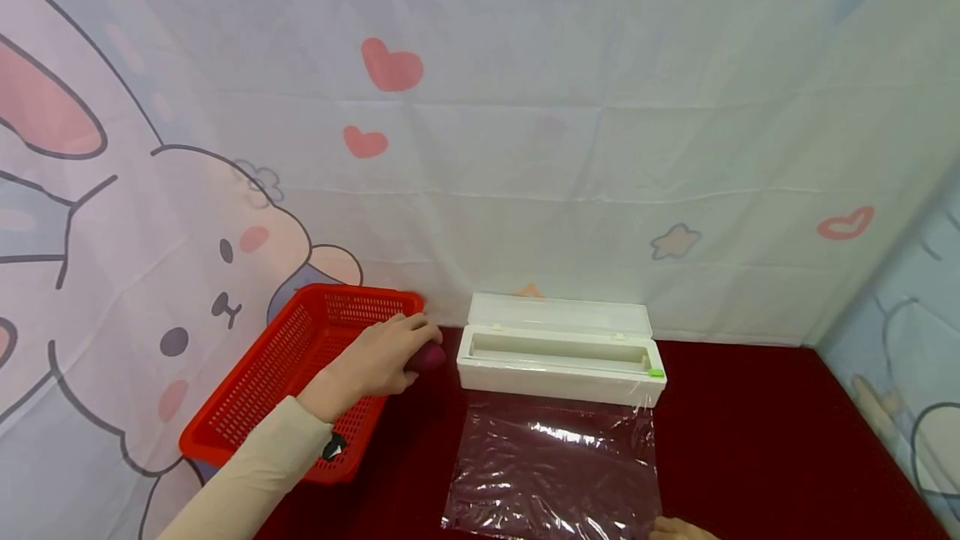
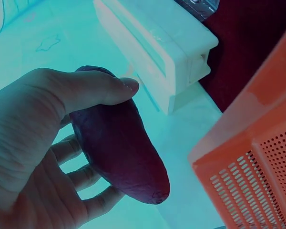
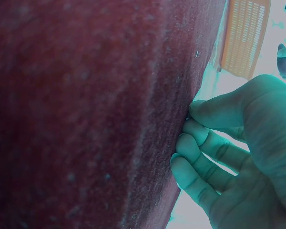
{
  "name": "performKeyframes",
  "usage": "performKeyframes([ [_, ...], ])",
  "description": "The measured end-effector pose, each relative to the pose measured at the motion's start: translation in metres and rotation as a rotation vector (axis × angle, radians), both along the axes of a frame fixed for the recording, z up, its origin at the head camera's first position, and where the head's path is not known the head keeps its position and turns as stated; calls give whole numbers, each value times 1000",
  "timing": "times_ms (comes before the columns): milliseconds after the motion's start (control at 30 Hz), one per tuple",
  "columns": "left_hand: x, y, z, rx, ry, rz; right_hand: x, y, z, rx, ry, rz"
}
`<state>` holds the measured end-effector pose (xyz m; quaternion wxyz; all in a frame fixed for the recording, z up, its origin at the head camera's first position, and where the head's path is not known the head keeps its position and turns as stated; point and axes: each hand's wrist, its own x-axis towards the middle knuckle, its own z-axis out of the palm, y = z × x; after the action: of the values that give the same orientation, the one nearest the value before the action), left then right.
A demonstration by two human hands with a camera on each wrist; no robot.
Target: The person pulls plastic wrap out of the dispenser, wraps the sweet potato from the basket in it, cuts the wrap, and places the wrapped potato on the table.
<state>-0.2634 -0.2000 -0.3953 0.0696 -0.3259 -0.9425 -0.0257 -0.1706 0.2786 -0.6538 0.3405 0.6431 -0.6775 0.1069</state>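
Observation:
My left hand grips a purple sweet potato, thumb across its upper side and fingers behind it. In the head view this hand is above the right rim of the red basket, with the sweet potato past that rim. Clear plastic wrap stretches over the dark red table from a white wrap dispenser. My right hand is at the wrap's near right corner, mostly out of the head view. Its loosely bent fingertips touch the table's edge in the right wrist view.
The dispenser's lid stands raised at the back, and a green piece sits on its right end. In the basket's near corner is a small black item. A printed cloth hangs behind the dark red table.

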Motion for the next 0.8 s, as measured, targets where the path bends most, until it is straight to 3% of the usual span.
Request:
performKeyframes([
  [133,0,3,-1,6,22,-13,4,1,0,11,-70,-20],
  [200,0,5,0,14,20,-12,8,-1,8,12,-81,-36],
  [367,2,12,2,25,3,-16,11,-8,26,10,1,-25],
  [567,5,19,6,43,12,-43,3,-5,11,-42,48,23],
  [800,9,23,5,51,55,-93,3,-1,1,-9,-3,-4],
])
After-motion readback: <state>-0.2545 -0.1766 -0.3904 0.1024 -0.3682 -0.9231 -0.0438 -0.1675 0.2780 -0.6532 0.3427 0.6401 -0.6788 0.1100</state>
